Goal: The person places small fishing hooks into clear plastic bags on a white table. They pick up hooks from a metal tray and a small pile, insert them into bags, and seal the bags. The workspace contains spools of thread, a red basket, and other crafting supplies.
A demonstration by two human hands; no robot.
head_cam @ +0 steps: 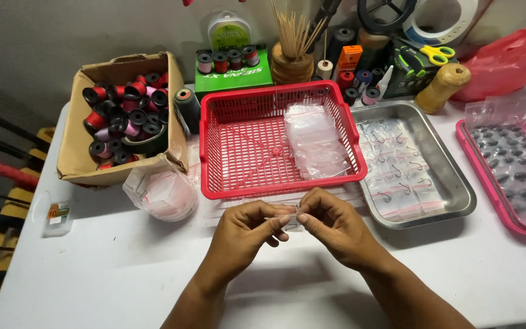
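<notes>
Both hands met over the white table (pixel 92 268), just in front of the red basket (pixel 245 152). Left hand (pixel 248 228) and right hand (pixel 330 222) had their fingertips pinched shut on a small clear plastic bag (pixel 290 213), held between them just above the tabletop. Inside the basket lay a stack of clear bags (pixel 315 140). To the right sat a metal tray (pixel 458 195) with bagged hooks, then a pink tray (pixel 476 164) of dark sinkers. On the left stood a cardboard box (pixel 74 152) full of thread spools.
</notes>
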